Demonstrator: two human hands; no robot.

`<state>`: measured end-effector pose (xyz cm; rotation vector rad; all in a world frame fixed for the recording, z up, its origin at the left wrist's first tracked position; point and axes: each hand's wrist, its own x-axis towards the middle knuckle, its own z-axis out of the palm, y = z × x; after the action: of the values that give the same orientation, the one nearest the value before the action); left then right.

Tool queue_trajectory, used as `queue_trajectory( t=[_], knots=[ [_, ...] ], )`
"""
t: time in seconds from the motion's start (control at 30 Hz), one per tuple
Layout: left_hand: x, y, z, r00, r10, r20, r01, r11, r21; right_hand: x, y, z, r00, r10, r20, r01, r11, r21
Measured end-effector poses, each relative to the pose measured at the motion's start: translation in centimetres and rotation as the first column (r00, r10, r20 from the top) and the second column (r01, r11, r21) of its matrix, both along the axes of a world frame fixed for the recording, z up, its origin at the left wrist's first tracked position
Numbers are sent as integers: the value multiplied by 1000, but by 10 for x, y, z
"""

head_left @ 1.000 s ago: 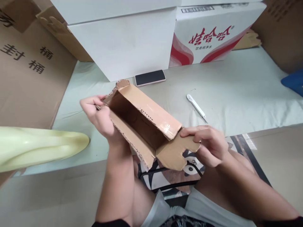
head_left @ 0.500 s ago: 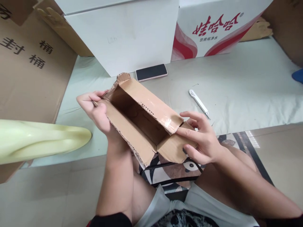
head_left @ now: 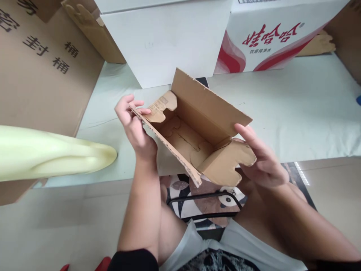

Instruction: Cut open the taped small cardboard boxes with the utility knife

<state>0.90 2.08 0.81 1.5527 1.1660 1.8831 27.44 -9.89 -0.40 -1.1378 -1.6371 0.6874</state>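
Observation:
A small brown cardboard box (head_left: 194, 140) is tilted in front of me above my lap, its top flaps spread and its inside bare. My left hand (head_left: 135, 122) is closed on the near long flap at the upper left, some fingers reaching over beside a notched end flap (head_left: 161, 109). On the other side, my right hand (head_left: 265, 165) has its fingers stretched out. Its fingertips touch the corner of the far long flap (head_left: 208, 99), and the right end flap (head_left: 229, 160) lies in front of part of that hand.
Behind stand a large white box (head_left: 166, 45) and a white box with red lettering (head_left: 270, 41). A dark phone (head_left: 203, 81) shows partly behind the cardboard. To the left are a pale green rounded object (head_left: 56, 154) and a large brown carton (head_left: 42, 75). Pale cloth (head_left: 304, 113) covers the surface.
The flaps have swung outward, so the box gapes wider and its bottom shows. My right hand's fingers have straightened. The view has shifted, and the white cutter is now hidden.

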Motion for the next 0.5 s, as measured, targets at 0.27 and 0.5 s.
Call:
queue_trajectory(
  t=[0.27, 0.5],
  knots=[
    [5, 1, 1, 997, -43, -69, 35, 994, -108, -14, 8, -11, 985, -164, -57, 170, 977, 128],
    [10, -1, -3, 998, 5, 61, -3, 999, -33, -26, 15, -17, 953, -281, -112, 299, 932, 206]
  ],
)
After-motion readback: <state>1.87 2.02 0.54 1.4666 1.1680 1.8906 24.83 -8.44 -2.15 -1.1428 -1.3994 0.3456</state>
